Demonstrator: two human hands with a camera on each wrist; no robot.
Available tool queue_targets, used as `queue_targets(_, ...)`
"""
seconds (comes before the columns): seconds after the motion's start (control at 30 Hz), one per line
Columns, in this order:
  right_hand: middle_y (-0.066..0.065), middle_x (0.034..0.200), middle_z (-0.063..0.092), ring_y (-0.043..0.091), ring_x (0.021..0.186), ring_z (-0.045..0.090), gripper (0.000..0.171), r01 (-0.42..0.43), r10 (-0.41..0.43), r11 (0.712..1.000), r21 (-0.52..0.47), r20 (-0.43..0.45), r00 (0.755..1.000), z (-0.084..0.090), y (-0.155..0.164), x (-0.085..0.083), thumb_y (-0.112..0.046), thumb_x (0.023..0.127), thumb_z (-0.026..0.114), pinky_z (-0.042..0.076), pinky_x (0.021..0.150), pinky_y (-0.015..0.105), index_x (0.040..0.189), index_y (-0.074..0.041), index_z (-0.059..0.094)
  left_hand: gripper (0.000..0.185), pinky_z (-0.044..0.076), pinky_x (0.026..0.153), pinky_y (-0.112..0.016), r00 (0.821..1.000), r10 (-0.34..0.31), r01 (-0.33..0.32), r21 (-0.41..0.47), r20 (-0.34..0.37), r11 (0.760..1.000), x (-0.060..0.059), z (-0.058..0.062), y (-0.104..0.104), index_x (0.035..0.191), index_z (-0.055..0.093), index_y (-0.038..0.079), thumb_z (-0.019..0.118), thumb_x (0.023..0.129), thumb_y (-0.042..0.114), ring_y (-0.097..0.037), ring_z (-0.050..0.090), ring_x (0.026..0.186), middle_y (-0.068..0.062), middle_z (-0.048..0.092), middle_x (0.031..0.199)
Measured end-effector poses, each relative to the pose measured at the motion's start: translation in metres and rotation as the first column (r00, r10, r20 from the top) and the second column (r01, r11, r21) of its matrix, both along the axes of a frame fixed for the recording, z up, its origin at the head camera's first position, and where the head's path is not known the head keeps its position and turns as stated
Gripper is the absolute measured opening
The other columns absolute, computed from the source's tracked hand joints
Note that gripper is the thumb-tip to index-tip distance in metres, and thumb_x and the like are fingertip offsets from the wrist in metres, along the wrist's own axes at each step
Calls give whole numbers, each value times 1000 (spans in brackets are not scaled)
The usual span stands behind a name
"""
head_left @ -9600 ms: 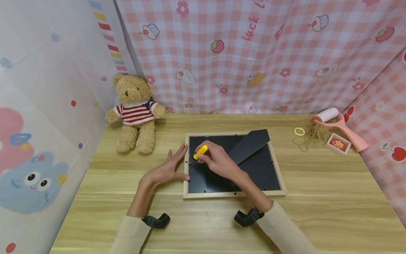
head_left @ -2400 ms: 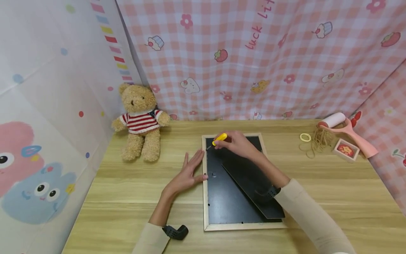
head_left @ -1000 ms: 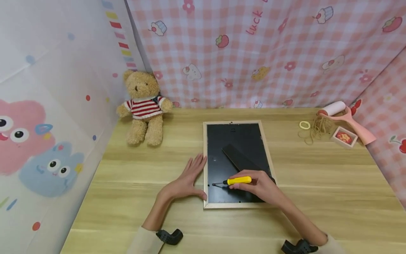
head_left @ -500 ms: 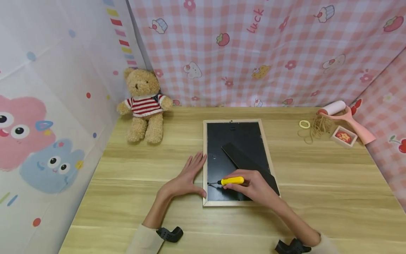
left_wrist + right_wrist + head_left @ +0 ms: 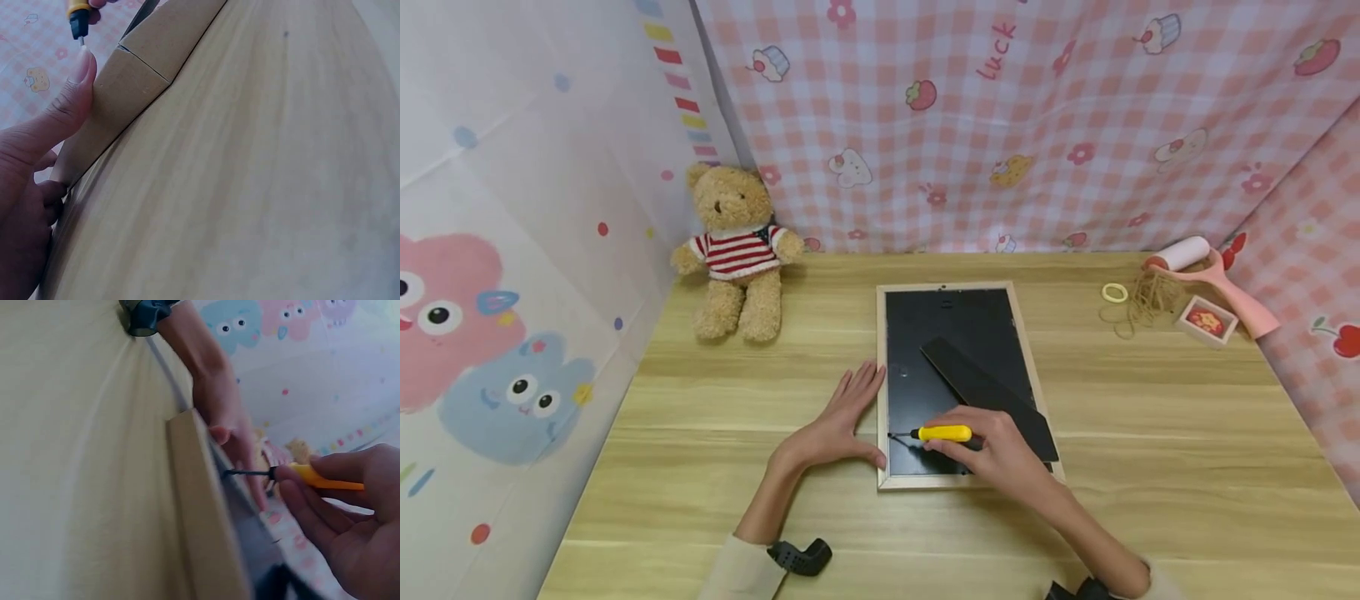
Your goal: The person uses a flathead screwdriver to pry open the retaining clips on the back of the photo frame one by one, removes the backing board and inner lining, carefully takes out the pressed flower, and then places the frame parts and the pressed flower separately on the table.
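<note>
A wooden picture frame [image 5: 953,288] lies face down on the table, its black backing and folded stand [image 5: 988,394] up. My right hand [image 5: 992,450] grips a small yellow-handled screwdriver [image 5: 938,433], tip against the backing near the frame's left rail, close to the front corner. The screwdriver [image 5: 306,476] also shows in the right wrist view, beside the frame's corner [image 5: 200,506]. My left hand [image 5: 838,427] lies flat on the table with straight fingers, thumb against the frame's left edge [image 5: 119,94].
A teddy bear [image 5: 733,250] in a striped jumper sits at the back left. At the back right lie a pink lint roller [image 5: 1206,271], rubber bands [image 5: 1146,300], a yellow ring [image 5: 1115,292] and a small box [image 5: 1207,320]. Cloth walls enclose the wooden table [image 5: 1150,433].
The frame was turned from landscape to portrait. My right hand brought the screwdriver from the far left corner to the near left, and its tip has crept left to the rail.
</note>
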State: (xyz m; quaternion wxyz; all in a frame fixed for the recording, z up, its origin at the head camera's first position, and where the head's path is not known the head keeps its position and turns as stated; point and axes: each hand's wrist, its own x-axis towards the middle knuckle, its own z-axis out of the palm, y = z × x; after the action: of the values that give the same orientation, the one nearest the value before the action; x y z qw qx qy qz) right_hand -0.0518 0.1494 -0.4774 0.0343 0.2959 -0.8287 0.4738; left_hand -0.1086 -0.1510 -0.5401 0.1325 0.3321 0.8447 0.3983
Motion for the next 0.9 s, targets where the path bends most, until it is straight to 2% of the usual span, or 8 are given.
queue_targets(0.07, -9, 108, 83, 9, 97, 76, 22, 33, -33, 999, 5, 29, 999, 3, 1, 2, -20, 95, 87, 63, 86, 26, 117, -19, 86, 153, -16, 136, -32, 1000, 3, -3, -6, -6, 1000, -1, 0, 0, 177, 3, 10, 62, 68, 99, -31, -7, 172, -17, -5, 185)
queue_targets(0.17, -8, 108, 84, 9, 99, 76, 22, 36, -38, 998, 44, 60, 997, 12, 0, 3, -17, 96, 87, 64, 88, 30, 117, -17, 86, 153, -16, 136, -32, 1000, 3, -3, -7, -5, 1000, -1, 2, 1, 177, 3, 10, 61, 68, 100, -30, -8, 172, -17, -4, 185)
queue_targets(0.33, -4, 107, 83, 8, 94, 72, 21, 0, -10, 994, 106, 90, 996, 24, -11, -1, -14, 96, 86, 63, 85, 29, 117, -12, 85, 151, -16, 137, -38, 999, -10, 9, 25, 36, 1000, 0, 9, 0, 177, 4, 7, 70, 72, 93, -35, -9, 172, -20, -5, 184)
queue_targets(0.47, 1, 104, 82, 12, 92, 74, 17, -56, 52, 991, 125, 38, 998, 32, -24, -4, -8, 96, 84, 65, 83, 31, 113, -5, 84, 147, -16, 137, -43, 998, -17, 14, 48, 66, 999, 3, 15, -1, 176, 5, 4, 78, 76, 84, -38, -9, 171, -23, -5, 183)
queue_targets(0.63, 6, 103, 81, 18, 94, 78, 13, -94, 101, 977, 193, -27, 995, 43, -37, -5, -8, 99, 81, 67, 83, 33, 110, -2, 84, 147, -17, 136, -37, 996, -3, 0, 32, 86, 1000, 5, 14, -1, 177, 4, 7, 78, 75, 83, -33, -10, 172, -18, -6, 184)
queue_targets(0.73, 5, 105, 81, 16, 93, 77, 14, -110, 108, 974, 200, 17, 994, 44, -32, -8, -11, 101, 79, 67, 82, 33, 112, -3, 84, 147, -16, 137, -38, 995, 4, -5, 11, 95, 1000, 4, 14, -1, 177, 4, 8, 82, 75, 80, -32, -10, 172, -15, -7, 185)
queue_targets(0.8, 4, 104, 81, 13, 92, 75, 15, -119, 109, 977, 177, 64, 992, 42, -26, -12, -12, 102, 79, 66, 81, 31, 113, -4, 84, 147, -16, 137, -36, 997, 4, -5, 11, 82, 1000, 4, 12, 0, 177, 5, 6, 82, 75, 80, -33, -9, 172, -17, -6, 184)
queue_targets(0.9, 2, 104, 82, 8, 90, 72, 17, -114, 98, 984, 136, 122, 988, 38, -19, -16, -13, 100, 81, 65, 81, 27, 114, -5, 84, 145, -15, 137, -39, 997, -5, 4, 5, 76, 1000, 4, 16, 0, 176, 5, 3, 87, 78, 71, -38, -8, 171, -21, -6, 184)
